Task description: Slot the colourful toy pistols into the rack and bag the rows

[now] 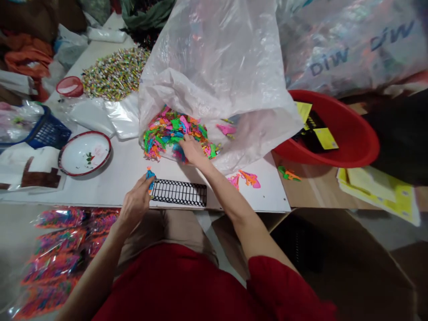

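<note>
A big clear plastic bag [217,67] lies open on the white table [117,178], spilling a heap of small bright plastic toys [167,129]. My right hand [192,149] reaches into the mouth of the bag, fingers resting on the heap. My left hand [135,203] is at the table's near edge, closed on a small blue and orange toy [150,174], right beside a black slotted rack [179,192]. A few loose pink and orange toys [245,178] lie to the right of my right forearm.
A white bowl with a red rim [84,153], a blue basket [48,131], a red lid [69,86] and a pile of wrapped sweets [113,73] stand on the left. A red basin [334,129] with yellow cards sits right. Packed toy bags [56,254] lie below left.
</note>
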The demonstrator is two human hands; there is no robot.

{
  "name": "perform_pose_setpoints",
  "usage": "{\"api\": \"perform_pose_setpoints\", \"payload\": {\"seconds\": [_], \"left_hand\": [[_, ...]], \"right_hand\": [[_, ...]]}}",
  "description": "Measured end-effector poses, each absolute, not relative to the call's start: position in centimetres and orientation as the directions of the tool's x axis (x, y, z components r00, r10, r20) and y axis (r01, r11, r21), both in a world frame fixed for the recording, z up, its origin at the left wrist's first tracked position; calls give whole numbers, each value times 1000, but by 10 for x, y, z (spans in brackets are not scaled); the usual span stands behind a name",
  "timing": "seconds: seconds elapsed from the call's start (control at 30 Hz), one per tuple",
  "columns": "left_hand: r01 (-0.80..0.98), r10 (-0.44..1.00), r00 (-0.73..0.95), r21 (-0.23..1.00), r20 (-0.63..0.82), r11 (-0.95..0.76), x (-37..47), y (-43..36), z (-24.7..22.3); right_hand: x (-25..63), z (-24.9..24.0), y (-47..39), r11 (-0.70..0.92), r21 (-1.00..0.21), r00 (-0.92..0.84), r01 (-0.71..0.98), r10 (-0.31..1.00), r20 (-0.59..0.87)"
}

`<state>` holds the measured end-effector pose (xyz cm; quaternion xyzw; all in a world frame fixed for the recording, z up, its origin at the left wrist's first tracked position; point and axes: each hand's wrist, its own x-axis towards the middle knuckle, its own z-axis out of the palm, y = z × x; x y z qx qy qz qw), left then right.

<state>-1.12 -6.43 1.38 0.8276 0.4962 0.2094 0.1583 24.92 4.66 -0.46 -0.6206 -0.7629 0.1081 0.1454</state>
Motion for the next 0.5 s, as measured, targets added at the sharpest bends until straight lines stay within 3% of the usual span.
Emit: {"api": "perform_pose_setpoints", "payload": {"seconds": [0.1, 0.2, 0.27, 0.37, 0.43, 0.5], "left_hand": [[772, 891, 419, 450, 172, -450, -13, -58, 16], [779, 897, 416, 450, 151, -437, -14, -51, 18], [783, 903, 406, 456, 138, -422, -15, -47, 19], [787, 908, 398, 459, 132, -411, -15, -44, 19], [789, 907, 399, 454, 134, -414, -14, -43, 19], [790, 906, 400, 449, 137, -416, -14, -43, 19]], "right_hand": [[262, -4, 64, 245, -191, -240, 951, 970, 47], [266, -1, 55, 264, -222, -246, 939, 963, 106], [260, 2, 31, 257, -358, -193, 898, 960, 205], [226, -3, -25, 198, -682, -17, 704, 965, 262], [194, -16, -60, 116, -857, 11, 502, 990, 141], [163, -32, -84, 0, -942, -14, 336, 1000, -5]]}}
